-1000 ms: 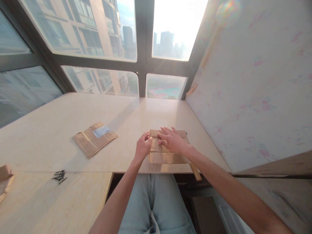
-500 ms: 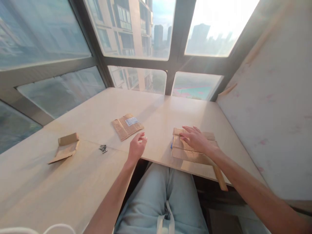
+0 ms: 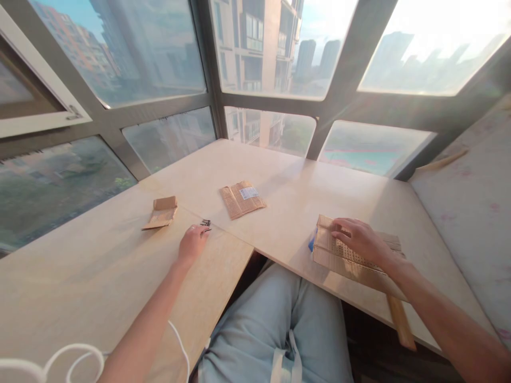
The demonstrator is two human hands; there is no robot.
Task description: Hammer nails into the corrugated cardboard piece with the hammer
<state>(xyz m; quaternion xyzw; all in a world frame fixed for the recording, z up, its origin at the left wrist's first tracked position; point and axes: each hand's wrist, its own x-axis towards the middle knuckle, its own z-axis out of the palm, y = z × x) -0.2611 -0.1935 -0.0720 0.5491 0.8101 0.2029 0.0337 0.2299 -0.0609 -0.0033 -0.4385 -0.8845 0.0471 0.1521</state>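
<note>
My left hand (image 3: 194, 242) is at the small pile of black screws (image 3: 205, 222), its fingertips pinched on one thin dark screw (image 3: 206, 230); they could also be nails, too small to tell. My right hand (image 3: 357, 236) lies palm down over a flat piece of cardboard (image 3: 333, 255) with rows of small holes, fingers curved and apart, touching its top. Something blue (image 3: 312, 242) peeks out beneath the cardboard's left edge. A wooden handle (image 3: 400, 322) sticks out from under its near side, past the table edge; its other end is hidden.
A folded cardboard flap (image 3: 162, 211) stands left of the screws. Behind them lies a flat brown packet (image 3: 241, 201) with a white label. White cable (image 3: 75, 348) loops at the near left. Windows border the pale table (image 3: 275, 170), and a wall (image 3: 475, 207) rises at right.
My left hand has moved left from near the brown packet to the screws and closed on one. My right hand stays on the cardboard. The view has turned left.
</note>
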